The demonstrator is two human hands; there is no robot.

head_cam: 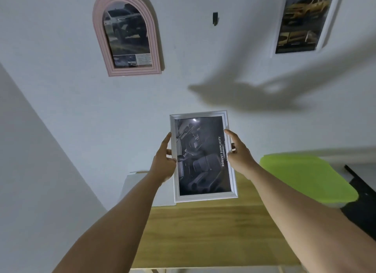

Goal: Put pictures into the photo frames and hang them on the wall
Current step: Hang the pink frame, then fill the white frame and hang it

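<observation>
Both hands, left hand and right hand, clamp the long sides of the white photo frame, picture already in, held up before the wall. Pink arched frame and another white frame already hang; this one probably goes on the dark hook between them.

**Wall and table: what's holding what**

Up on the white wall, a pink arched frame hangs at the left with a dark vehicle picture in it. Over at the upper right hangs a white rectangular frame showing yellow cars. Between the two, a small dark hook sits bare on the wall. Down below, the wooden table stands against the wall, and a white sheet or board lies at its far left corner; its near edge is hidden.
</observation>
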